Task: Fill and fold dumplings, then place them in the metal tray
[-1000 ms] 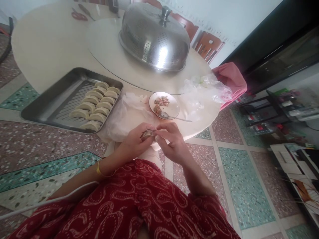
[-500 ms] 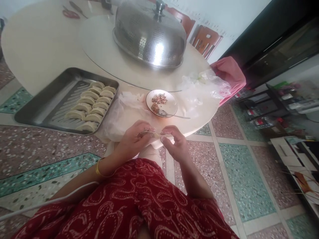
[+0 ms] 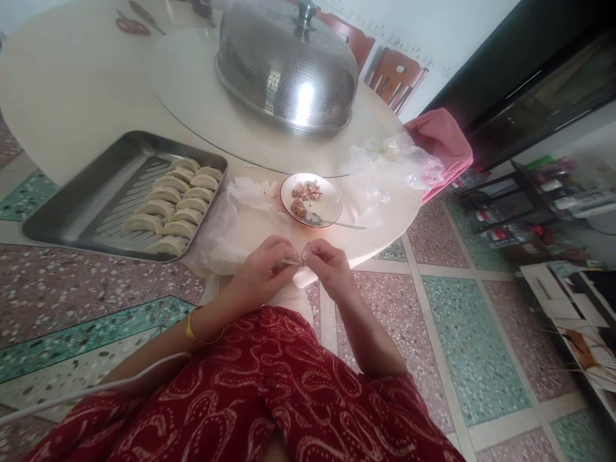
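Observation:
My left hand (image 3: pixel 262 273) and my right hand (image 3: pixel 327 268) meet at the near edge of the round table (image 3: pixel 86 83), fingertips pinched together on a small pale dumpling (image 3: pixel 292 260); most of it is hidden by my fingers. Just beyond sits a white plate (image 3: pixel 332 200) with a little minced filling (image 3: pixel 304 196) and a metal spoon (image 3: pixel 327 222). To the left a steel tray (image 3: pixel 96 186) holds several folded dumplings (image 3: pixel 171 205) in two rows.
A domed perforated steel cover (image 3: pixel 289 64) stands on the turntable (image 3: pixel 192 83). Crumpled clear plastic (image 3: pixel 399 163) and a pink cloth (image 3: pixel 440 138) lie at the table's right edge. Red scissors (image 3: pixel 129 24) are far back. Chairs, a dark cabinet and low shelves are at the right.
My right hand had drawn a little apart from the left half a second ago; now its fingertips are back together with the left on the dumpling. The view shifted slightly.

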Demonstrator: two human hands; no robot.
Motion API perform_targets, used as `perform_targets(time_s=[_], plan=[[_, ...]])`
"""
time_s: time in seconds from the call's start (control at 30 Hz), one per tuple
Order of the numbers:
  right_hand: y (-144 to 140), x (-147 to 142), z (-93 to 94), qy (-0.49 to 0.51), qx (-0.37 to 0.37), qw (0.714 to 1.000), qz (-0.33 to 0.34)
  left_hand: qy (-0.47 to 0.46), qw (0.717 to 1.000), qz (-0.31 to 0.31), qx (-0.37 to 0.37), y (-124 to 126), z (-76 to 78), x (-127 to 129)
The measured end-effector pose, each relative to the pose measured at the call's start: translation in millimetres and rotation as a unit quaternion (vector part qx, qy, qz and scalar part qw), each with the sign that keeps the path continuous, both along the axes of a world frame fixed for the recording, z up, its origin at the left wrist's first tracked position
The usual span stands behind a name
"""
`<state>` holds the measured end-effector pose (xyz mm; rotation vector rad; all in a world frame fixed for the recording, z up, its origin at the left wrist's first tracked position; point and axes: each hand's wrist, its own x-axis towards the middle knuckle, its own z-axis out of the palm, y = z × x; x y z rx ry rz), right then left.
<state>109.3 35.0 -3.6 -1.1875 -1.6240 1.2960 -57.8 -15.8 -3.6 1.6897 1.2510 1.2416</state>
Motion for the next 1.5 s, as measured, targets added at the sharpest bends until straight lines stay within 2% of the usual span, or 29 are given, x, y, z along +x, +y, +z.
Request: perform_targets(time_s=[0.17,0.37,0.5,0.63,0.73,0.83,1.07,1.27,1.33,1.37,1.43,1.47,1.5], plan=[[-2,-4,7.5,-0.004,0.035,0.999,0.022,0.006,1.0,0.014,-0.013,-1,-0.4,-1],[-12,-3,15.0,-0.067,0.188,0.979,0.036,0.009,0.995,0.054,-0.085,-2,2.0,-1],[-16,-3,18.6,-0.117,0.258,0.957,0.056,0.009,0.996,0.065,-0.064,-3,3.3,-1],[-16,-2,17.9,-0.088,0.288,0.951,0.071,-0.007,0.995,0.074,-0.072,-5,7.2,-1],[-17,-2,13.4,-0.06,0.324,0.943,0.042,-0.047,0.992,0.082,-0.079,-6,8.6,-2],[-20,-3,7.6,-0.087,0.381,0.921,-0.013,-0.078,0.99,0.082,-0.08,-6,8.0,-2],[-21,-11,-1.2,-0.109,0.445,0.886,-0.076,-0.085,0.989,0.057,-0.103,-5,10.9,1],[-26,-12,-8.2,-0.107,0.419,0.895,-0.107,-0.029,0.992,0.058,-0.108,-6,3.1,1],[-26,-11,-11.3,-0.077,0.381,0.915,-0.103,-0.025,0.992,0.056,-0.106,-6,1.4,0],[-24,-10,-12.7,-0.053,0.336,0.935,-0.098,-0.023,0.993,0.057,-0.103,-6,1.7,0],[-20,-12,-14.1,0.02,0.184,0.98,-0.067,-0.017,0.995,0.045,-0.092,-5,3.9,0],[-18,-14,-13.9,0.067,0.087,0.993,-0.036,-0.01,0.996,0.024,-0.082,-4,5.4,1],[-16,-17,-13.1,0.117,-0.01,0.993,0.001,0.003,0.998,-0.001,-0.065,-4,6.9,2]])
